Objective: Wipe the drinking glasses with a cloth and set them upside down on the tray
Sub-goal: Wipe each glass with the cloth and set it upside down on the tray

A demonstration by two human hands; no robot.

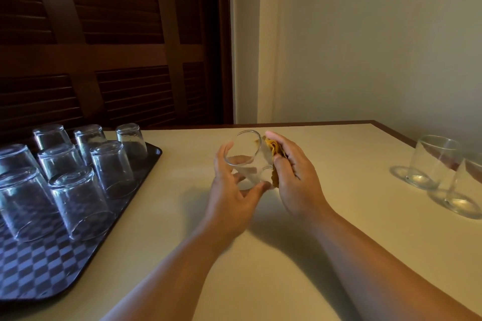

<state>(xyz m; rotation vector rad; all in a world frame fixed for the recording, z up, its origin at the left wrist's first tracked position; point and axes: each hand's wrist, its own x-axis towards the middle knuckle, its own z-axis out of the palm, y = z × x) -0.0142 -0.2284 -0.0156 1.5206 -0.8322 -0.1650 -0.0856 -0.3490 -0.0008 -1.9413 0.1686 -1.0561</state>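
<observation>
A clear drinking glass (246, 155) is held above the middle of the table, tilted with its mouth toward the upper left. My left hand (232, 190) cups it from below and the left. My right hand (292, 177) presses a folded yellow cloth (273, 150) against the glass's right side. On the left lies a dark checkered tray (44, 266) with several glasses (78, 198) standing upside down on it. Two upright glasses (430, 161) stand on the table at the far right.
The cream table (300, 255) has a brown edge at the back right. A dark louvred wooden door stands behind the tray, and a pale wall runs behind the table's right half.
</observation>
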